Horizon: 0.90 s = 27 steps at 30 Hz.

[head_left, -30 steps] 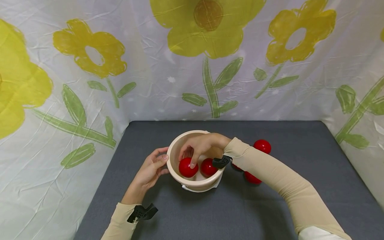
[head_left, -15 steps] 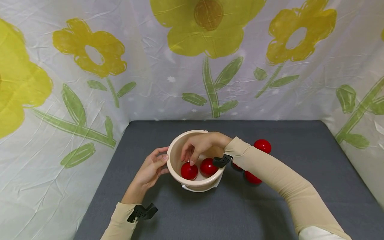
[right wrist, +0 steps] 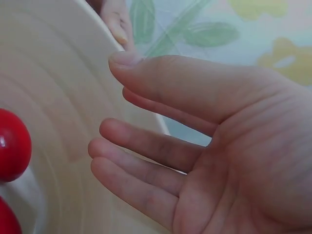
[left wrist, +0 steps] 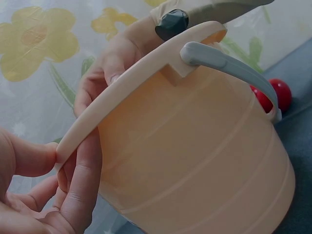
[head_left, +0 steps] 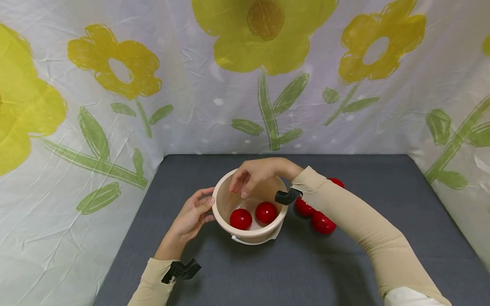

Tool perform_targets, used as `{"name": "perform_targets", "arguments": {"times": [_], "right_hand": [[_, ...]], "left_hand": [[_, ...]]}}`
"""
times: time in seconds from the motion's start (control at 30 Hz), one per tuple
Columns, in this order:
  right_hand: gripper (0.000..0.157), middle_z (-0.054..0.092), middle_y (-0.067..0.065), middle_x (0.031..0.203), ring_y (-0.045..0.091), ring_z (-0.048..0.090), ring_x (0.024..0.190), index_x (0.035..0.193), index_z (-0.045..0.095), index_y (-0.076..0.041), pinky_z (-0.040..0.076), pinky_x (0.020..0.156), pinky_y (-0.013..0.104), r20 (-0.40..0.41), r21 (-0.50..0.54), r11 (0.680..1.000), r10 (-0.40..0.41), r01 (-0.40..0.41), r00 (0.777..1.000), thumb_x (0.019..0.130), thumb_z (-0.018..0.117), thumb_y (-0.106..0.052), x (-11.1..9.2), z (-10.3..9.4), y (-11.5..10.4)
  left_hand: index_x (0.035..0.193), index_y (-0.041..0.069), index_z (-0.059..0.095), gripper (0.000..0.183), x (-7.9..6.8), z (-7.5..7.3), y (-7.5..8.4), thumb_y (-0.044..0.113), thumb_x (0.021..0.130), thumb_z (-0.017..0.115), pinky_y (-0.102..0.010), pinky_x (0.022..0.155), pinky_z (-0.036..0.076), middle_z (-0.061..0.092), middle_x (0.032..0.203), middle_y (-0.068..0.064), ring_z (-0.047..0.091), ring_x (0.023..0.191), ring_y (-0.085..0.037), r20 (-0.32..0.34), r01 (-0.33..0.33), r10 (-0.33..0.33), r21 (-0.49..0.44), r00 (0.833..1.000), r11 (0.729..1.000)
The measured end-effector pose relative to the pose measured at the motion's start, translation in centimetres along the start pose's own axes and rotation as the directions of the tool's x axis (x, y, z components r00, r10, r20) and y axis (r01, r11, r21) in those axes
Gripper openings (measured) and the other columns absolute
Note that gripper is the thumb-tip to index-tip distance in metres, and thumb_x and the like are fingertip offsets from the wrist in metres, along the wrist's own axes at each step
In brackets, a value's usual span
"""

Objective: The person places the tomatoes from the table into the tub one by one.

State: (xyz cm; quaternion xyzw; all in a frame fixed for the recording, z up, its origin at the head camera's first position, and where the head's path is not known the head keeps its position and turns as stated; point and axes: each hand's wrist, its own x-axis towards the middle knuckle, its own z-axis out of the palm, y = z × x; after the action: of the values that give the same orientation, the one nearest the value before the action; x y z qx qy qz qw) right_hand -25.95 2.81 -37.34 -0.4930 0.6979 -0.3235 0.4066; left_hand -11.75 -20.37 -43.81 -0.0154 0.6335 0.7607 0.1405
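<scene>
A cream bucket (head_left: 226, 227) stands on the table, its pale handle (left wrist: 234, 66) hanging down at the side. My left hand (head_left: 193, 214) pinches the bucket's rim at the left, with the thumb on top and fingers beneath, as the left wrist view shows. Inside the bucket lie two red balls, one at the left (head_left: 240, 219) and one at the right (head_left: 266, 213). Over the bucket's mouth hangs my right hand (head_left: 256, 174), above the balls and apart from them. In the right wrist view its loosely bent fingers (right wrist: 146, 170) hold nothing.
Right of the bucket, three more red balls rest on the dark grey table (head_left: 245, 276): a near one (head_left: 323, 223), another beside it (head_left: 303, 208), and a far one (head_left: 337, 182) partly behind the right sleeve. A flowered cloth (head_left: 199, 106) hangs behind the table.
My right hand has let go of the left ball in the bucket, which dropped to the bottom. The hand then rose away from it. My left hand stays on the rim.
</scene>
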Motion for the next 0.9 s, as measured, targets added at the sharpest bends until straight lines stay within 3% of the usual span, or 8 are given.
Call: {"name": "perform_targets", "arguments": {"times": [0.23, 0.43, 0.7, 0.9], "right_hand": [[0.043, 0.066, 0.019, 0.127, 0.027, 0.067, 0.113, 0.127, 0.062, 0.002, 0.054, 0.100, 0.031, -0.042, 0.032, 0.999, -0.034, 0.035, 0.999, 0.087, 0.074, -0.008, -2.1, -0.9, -0.8], [0.044, 0.062, 0.024, 0.131, 0.034, 0.061, 0.122, 0.130, 0.059, 0.005, 0.054, 0.100, 0.034, -0.135, 0.068, 0.996, -0.049, 0.059, 0.990, 0.089, 0.070, -0.005, -5.3, -2.3, -1.1], [0.051, 0.054, 0.031, 0.138, 0.045, 0.054, 0.128, 0.136, 0.052, 0.007, 0.056, 0.097, 0.036, -0.246, 0.172, 0.984, -0.011, 0.054, 0.969, 0.090, 0.070, -0.004, -10.0, -2.1, 1.2], [0.053, 0.054, 0.026, 0.140, 0.032, 0.060, 0.126, 0.138, 0.050, 0.005, 0.056, 0.095, 0.033, -0.347, 0.173, 0.985, 0.048, 0.014, 0.937, 0.091, 0.070, -0.010, -13.6, -1.6, 3.7]], "left_hand": [[0.145, -0.003, 0.029, 0.048, 0.1, -0.1, -0.2, 0.005, 0.102, 0.050, -0.024, 0.068, 0.060, 0.066, 0.109, -0.001, 0.069, 0.090, -0.010, 0.013, -0.007, 0.008, -0.020, 1.000, 1.000], [0.144, -0.003, 0.030, 0.048, 0.1, -0.1, -0.3, 0.005, 0.102, 0.050, -0.024, 0.068, 0.060, 0.068, 0.107, 0.001, 0.069, 0.089, -0.009, 0.013, -0.024, 0.024, -0.022, 1.000, 0.999], [0.144, -0.004, 0.030, 0.048, 0.1, -0.1, -0.3, 0.005, 0.101, 0.051, -0.024, 0.068, 0.060, 0.068, 0.106, 0.002, 0.069, 0.088, -0.009, 0.019, -0.030, 0.030, -0.024, 0.999, 0.999], [0.143, -0.003, 0.032, 0.048, 0.0, -0.1, -0.2, 0.006, 0.101, 0.053, -0.024, 0.068, 0.060, 0.068, 0.107, 0.001, 0.069, 0.088, -0.009, 0.012, -0.031, 0.031, -0.025, 0.999, 0.999]]}}
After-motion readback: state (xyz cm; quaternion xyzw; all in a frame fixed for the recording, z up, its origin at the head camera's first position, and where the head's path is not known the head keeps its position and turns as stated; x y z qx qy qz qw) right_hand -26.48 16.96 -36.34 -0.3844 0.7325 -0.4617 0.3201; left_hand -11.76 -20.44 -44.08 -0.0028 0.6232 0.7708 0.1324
